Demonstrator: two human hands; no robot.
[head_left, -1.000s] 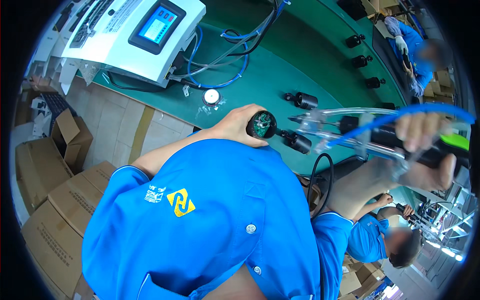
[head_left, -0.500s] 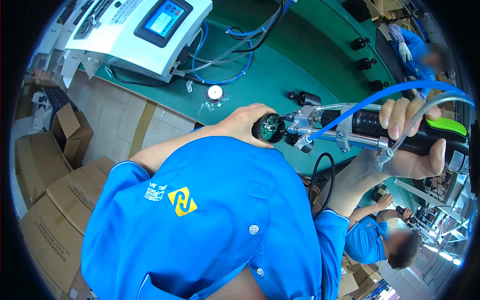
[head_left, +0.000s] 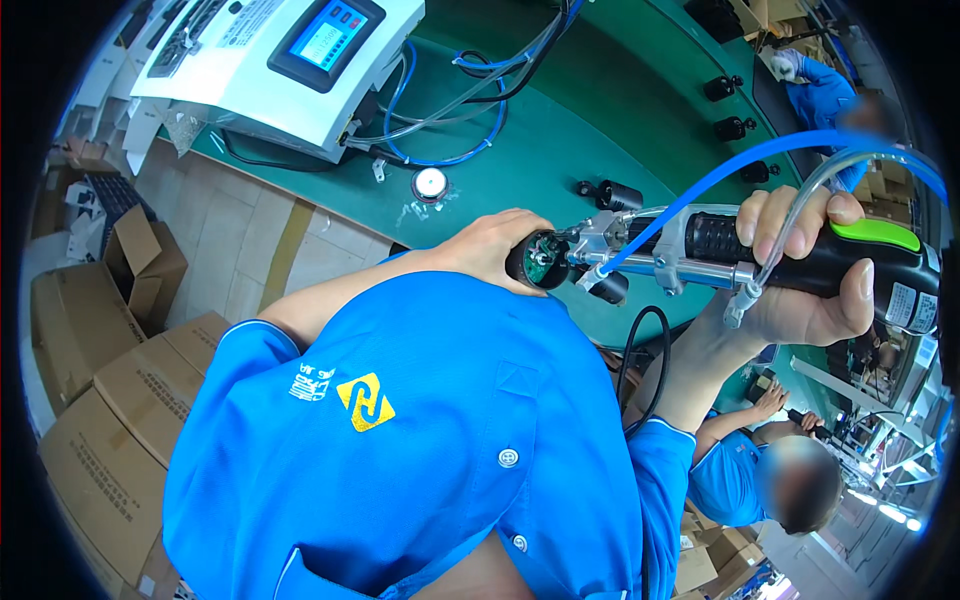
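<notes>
In my left hand is a round black housing, its open end facing right and a green circuit board showing inside. My right hand grips a black electric screwdriver with a light green lever, held nearly level. A metal feed head at the screwdriver's front points into the housing's opening; whether the bit touches a screw is hidden. A blue air hose and a clear tube run off the tool to the right.
A white machine with a lit screen stands on the green bench, hoses coiled beside it. A small round white-topped part and black cylinders sit on the bench. Cardboard boxes fill the left; two co-workers are at right.
My right hand has brought the screwdriver leftward, its feed head deeper into the housing's opening. The blue hose has shifted with it. My left hand has hardly moved.
</notes>
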